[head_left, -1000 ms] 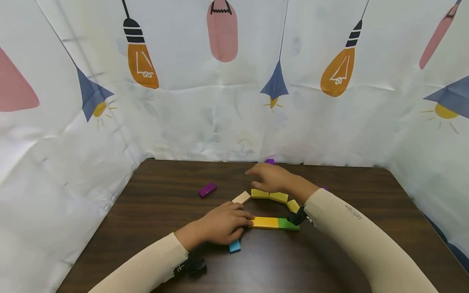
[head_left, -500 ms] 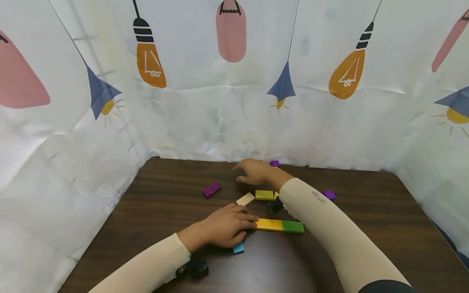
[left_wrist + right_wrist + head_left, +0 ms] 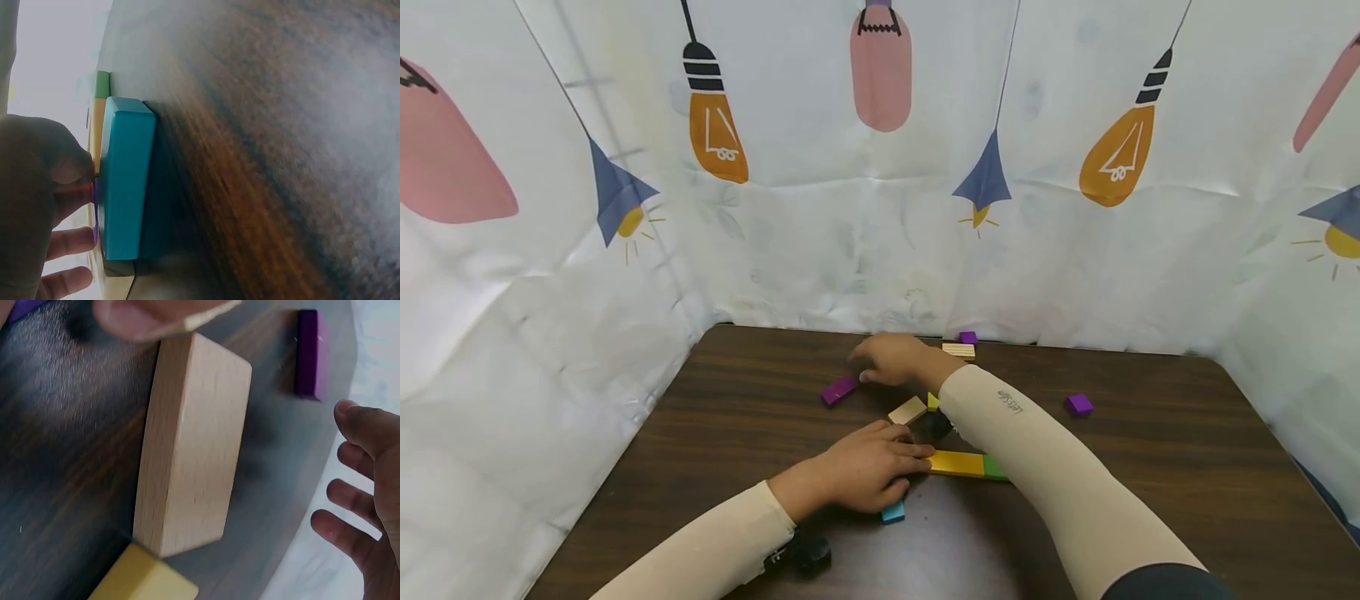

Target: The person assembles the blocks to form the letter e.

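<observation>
My left hand (image 3: 868,467) rests over the blocks, its fingertips on the left end of a yellow block (image 3: 957,463) joined to a green one (image 3: 994,468). A blue block (image 3: 892,512) shows under it; in the left wrist view this blue block (image 3: 128,181) lies beside the fingers. My right hand (image 3: 892,358) hovers with nothing in it, just right of a purple block (image 3: 838,390). The right wrist view has its spread fingers (image 3: 340,528) near that purple block (image 3: 307,355), and a natural wood block (image 3: 197,450) close to the camera.
A natural wood block (image 3: 907,410) lies behind the left hand. At the table's back edge are a striped wood block (image 3: 958,351) and a small purple block (image 3: 967,337). Another purple block (image 3: 1079,405) sits to the right. A printed white cloth (image 3: 820,250) hangs behind the brown table (image 3: 760,392).
My right hand has moved left toward the purple block, its forearm now covering most of the yellow arc blocks. The left hand stays on the blocks. The head view has shifted slightly.
</observation>
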`<state>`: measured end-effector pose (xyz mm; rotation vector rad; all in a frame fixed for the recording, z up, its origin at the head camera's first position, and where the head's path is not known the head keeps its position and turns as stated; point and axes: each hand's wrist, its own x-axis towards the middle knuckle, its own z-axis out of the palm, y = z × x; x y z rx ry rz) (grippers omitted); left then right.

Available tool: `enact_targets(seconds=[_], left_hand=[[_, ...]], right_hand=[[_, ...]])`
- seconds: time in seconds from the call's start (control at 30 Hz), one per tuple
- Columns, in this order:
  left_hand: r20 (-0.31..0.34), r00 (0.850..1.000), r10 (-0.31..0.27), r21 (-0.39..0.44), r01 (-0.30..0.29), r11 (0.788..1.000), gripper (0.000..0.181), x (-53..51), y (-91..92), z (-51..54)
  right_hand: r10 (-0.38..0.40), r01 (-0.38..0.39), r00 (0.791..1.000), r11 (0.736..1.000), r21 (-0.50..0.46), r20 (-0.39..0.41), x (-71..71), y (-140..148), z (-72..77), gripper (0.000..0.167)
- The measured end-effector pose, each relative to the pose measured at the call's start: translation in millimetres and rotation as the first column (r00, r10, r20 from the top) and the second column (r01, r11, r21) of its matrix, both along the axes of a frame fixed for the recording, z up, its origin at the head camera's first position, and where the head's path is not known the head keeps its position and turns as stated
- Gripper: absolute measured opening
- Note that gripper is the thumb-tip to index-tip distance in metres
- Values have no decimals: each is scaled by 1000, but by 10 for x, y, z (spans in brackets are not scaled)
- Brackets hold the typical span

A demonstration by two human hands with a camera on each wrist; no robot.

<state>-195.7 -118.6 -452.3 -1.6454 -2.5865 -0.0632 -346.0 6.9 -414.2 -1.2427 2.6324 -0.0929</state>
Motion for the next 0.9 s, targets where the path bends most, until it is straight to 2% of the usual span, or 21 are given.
enact_targets(seconds=[0.3,0.5,0.73,0.9], left_hand=[[-4,1000,8,4,-7,1000,41,2,4,-21],[-21,1000,-2,15,2,1000,41,4,3,-30],[-25,1000,2,14,-2,1000,41,-3,0,-30],[-10,1000,6,9,-6,1000,41,-1,-1,-13]], right_hand=[[12,-12,1000,998,65,10,58,-177,-95,42],[14,-11,1000,993,122,-25,91,-215,-106,42],[6,-4,1000,996,87,-24,69,-146,-64,34],[1,1,999,999,54,-51,11,-14,-21,29]])
